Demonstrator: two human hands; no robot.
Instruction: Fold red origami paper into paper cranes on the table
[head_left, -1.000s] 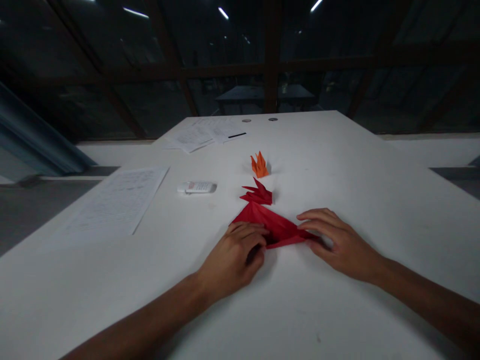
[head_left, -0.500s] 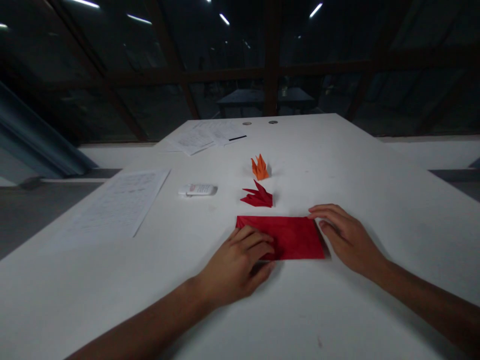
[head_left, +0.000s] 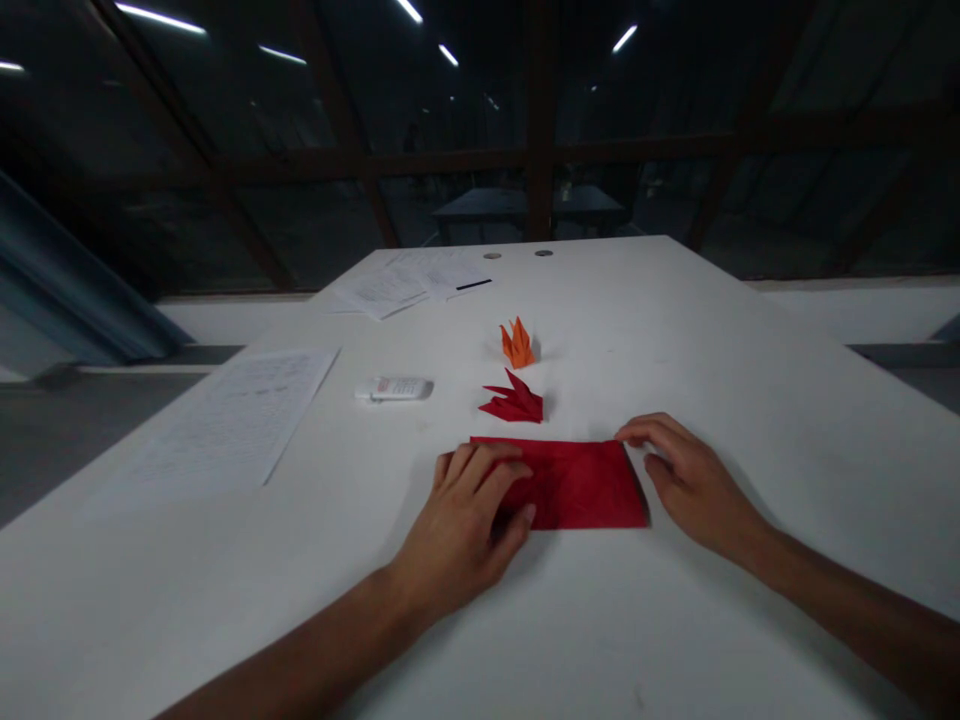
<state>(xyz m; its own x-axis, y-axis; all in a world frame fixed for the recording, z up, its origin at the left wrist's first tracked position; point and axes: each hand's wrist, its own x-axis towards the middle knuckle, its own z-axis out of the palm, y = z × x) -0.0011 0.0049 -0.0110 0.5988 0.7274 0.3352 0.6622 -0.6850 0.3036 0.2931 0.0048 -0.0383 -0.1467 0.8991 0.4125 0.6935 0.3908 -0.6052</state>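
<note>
A red sheet of paper (head_left: pixel 581 487), folded into a rectangle, lies on the white table in front of me. Over its left end rests my left hand (head_left: pixel 469 515), fingers apart and slightly bent, hiding that end. My right hand (head_left: pixel 694 480) is open at the other end, its index fingertip at the far right corner and the thumb held apart from it. Just beyond the sheet sits a red origami crane (head_left: pixel 516 400), and behind that an orange origami crane (head_left: pixel 517 345).
Left of the cranes lies a white remote-like device (head_left: pixel 394 389). A written sheet (head_left: pixel 232 430) is on the table's left side, with more papers (head_left: pixel 412 280) at the far left. Two round discs (head_left: pixel 544 253) sit near the far edge, before dark windows.
My left hand has shifted left along the red sheet, uncovering more of it. The right hand stays near the far right corner. The view has tipped slightly upward.
</note>
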